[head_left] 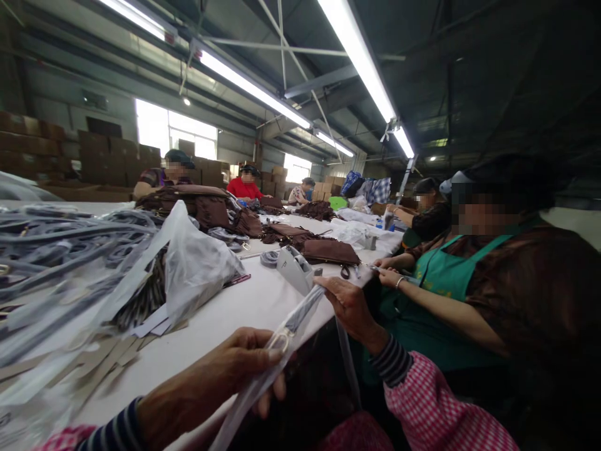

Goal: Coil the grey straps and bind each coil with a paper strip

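Between my hands a grey bag strap (303,311) with a gold-coloured ring (280,340) runs slantwise, wrapped in a clear plastic sleeve (244,410) that trails below. My left hand (235,360) is closed on the sleeve by the ring, thumb on top. Higher up and to the right, my right hand (347,304) pinches the strap's far end. Just behind that end, a grey tape dispenser (293,268) stands on the white table (201,341), close to my right fingertips. A strip of plastic (347,363) hangs below my right hand.
Many grey straps (70,250) lie heaped at left. Near them are an open plastic bag (197,269) and cardboard strips (103,366). Brown bags (328,250) lie farther back. A co-worker in a green apron (441,269) works close on my right; others sit along the table.
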### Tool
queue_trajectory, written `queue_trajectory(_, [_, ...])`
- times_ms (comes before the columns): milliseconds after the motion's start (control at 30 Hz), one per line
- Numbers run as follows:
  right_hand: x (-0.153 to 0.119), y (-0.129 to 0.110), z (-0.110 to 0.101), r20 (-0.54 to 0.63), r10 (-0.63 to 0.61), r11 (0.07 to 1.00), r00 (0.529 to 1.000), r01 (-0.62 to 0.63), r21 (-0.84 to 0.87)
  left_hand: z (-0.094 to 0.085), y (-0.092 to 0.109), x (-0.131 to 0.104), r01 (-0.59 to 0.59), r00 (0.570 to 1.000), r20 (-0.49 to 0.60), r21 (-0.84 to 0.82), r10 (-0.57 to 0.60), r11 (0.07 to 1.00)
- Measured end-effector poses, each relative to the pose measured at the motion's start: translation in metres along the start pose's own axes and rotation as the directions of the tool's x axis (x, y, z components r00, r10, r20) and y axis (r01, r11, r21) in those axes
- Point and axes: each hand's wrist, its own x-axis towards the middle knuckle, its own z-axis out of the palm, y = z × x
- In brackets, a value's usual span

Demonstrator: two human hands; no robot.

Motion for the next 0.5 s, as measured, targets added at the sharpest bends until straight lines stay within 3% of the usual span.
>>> queue_trajectory(133, [0.005,0.005,0.008,-0.042,0.029,0.998,0.999,-0.027,0.052,0.004,-0.005,-0.006,0.022,1.0,-0.022,-0.013,-0.022,1.0])
queue_trajectory(267, [0.002,-0.004,0.032,0.001,0.22,0.94,0.976,-0.212,0.269,0.008,0.011,-0.007,-0.083,0.993,-0.081,-0.006,0.082,0.997])
queue_trajectory(333, [-0.006,-0.021,0.054,0.122,0.324,0.822,0.938,-0.343,0.455,0.012,0.022,-0.002,-0.199,0.971,-0.139,0.0,0.197,0.98])
queue_trajectory(400, [-0.017,-0.044,0.078,0.256,0.373,0.619,0.892,-0.445,0.648,0.016,0.028,0.006,-0.307,0.928,-0.225,-0.016,0.295,0.952])
queue_trajectory(500, [-0.032,-0.077,0.103,0.368,0.428,0.349,0.826,-0.526,0.776,0.022,0.027,0.019,-0.363,0.889,-0.333,-0.09,0.315,0.927])
